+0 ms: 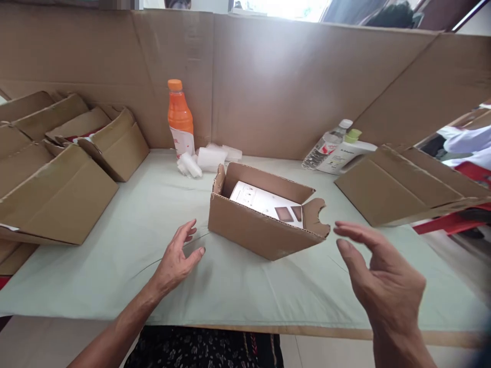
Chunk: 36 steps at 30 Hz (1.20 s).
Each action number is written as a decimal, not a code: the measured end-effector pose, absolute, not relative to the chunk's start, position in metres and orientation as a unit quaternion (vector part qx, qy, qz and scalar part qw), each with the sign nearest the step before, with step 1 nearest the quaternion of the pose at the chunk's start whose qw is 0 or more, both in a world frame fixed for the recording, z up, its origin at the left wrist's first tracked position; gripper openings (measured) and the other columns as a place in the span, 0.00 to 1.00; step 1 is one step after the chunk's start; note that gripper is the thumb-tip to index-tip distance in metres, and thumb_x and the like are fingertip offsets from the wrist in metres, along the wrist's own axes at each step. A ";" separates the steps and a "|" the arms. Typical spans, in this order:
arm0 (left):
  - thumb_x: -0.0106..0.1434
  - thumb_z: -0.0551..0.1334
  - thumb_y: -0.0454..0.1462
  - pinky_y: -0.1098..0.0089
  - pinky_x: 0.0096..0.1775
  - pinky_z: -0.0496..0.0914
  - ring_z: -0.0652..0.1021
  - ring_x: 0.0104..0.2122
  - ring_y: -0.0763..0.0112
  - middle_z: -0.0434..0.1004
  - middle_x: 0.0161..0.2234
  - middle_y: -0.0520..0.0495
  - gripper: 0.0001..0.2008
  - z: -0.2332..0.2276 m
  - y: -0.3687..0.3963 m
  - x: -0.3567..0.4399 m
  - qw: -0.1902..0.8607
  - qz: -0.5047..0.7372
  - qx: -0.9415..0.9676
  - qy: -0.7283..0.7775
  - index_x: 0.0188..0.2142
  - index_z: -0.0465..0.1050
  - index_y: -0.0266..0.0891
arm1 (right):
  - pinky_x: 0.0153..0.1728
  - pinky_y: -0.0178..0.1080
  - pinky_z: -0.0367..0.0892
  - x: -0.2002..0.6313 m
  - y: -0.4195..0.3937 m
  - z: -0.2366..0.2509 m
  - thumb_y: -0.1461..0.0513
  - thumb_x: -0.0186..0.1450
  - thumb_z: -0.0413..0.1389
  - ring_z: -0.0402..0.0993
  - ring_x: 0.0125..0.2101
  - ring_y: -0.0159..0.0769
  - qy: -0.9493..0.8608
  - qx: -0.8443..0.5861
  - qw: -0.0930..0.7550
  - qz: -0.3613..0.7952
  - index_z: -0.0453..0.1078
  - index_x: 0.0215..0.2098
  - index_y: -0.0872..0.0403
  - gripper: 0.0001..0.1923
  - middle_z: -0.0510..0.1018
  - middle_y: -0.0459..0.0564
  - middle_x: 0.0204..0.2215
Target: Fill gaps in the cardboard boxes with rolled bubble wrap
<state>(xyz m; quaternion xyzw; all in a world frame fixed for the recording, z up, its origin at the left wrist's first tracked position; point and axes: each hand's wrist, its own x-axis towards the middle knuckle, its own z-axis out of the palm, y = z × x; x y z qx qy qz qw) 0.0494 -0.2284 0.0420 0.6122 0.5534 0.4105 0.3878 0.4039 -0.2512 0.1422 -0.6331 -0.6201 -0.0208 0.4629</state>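
Observation:
An open-topped cardboard box (261, 230) stands at an angle on the pale green cloth, between my two hands. Inside it lies a white printed carton (264, 202) with dark square pictures; its lower part is hidden by the box walls. My left hand (178, 258), fingers apart, hovers short of the box's left end and holds nothing. Off the box's right end is my right hand (383, 276), thumb and fingers parted, also holding nothing. Neither hand touches the box.
Several open cardboard boxes (57, 194) crowd the left side; another box (410, 189) sits at the right edge. An orange bottle (181, 117), foam wrap rolls (210, 158), a clear bottle (326, 145) and a white jug (347, 156) stand along the cardboard wall (276, 87).

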 end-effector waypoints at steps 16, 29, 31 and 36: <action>0.60 0.59 0.34 0.56 0.55 0.70 0.71 0.58 0.56 0.67 0.62 0.37 0.37 0.038 -0.177 0.103 0.413 0.413 0.647 0.491 0.69 0.54 0.40 | 0.29 0.43 0.72 0.397 -0.195 0.047 0.42 0.55 0.59 0.79 0.34 0.48 -0.557 -0.705 0.341 0.278 0.70 0.40 0.53 0.26 0.82 0.56 0.35; 0.57 0.61 0.40 0.68 0.39 0.76 0.82 0.40 0.63 0.82 0.42 0.41 0.18 0.049 -0.034 0.029 0.349 0.438 0.498 0.662 0.45 0.76 0.34 | 0.27 0.40 0.69 0.409 -0.176 0.011 0.43 0.55 0.60 0.74 0.29 0.41 -0.569 -0.692 0.360 0.261 0.70 0.36 0.53 0.24 0.80 0.51 0.29; 0.57 0.63 0.44 0.71 0.29 0.73 0.81 0.33 0.64 0.81 0.38 0.40 0.17 0.046 0.003 0.028 0.341 0.423 0.469 0.696 0.42 0.75 0.33 | 0.26 0.40 0.68 0.412 -0.176 0.011 0.42 0.55 0.60 0.74 0.28 0.42 -0.570 -0.697 0.348 0.260 0.70 0.36 0.53 0.24 0.80 0.52 0.29; 0.54 0.67 0.48 0.72 0.21 0.64 0.77 0.21 0.66 0.77 0.25 0.43 0.16 0.040 0.064 0.037 0.327 0.389 0.443 0.739 0.29 0.72 0.35 | 0.24 0.40 0.67 0.415 -0.175 0.016 0.42 0.55 0.60 0.73 0.26 0.41 -0.581 -0.702 0.322 0.257 0.70 0.32 0.52 0.22 0.80 0.51 0.27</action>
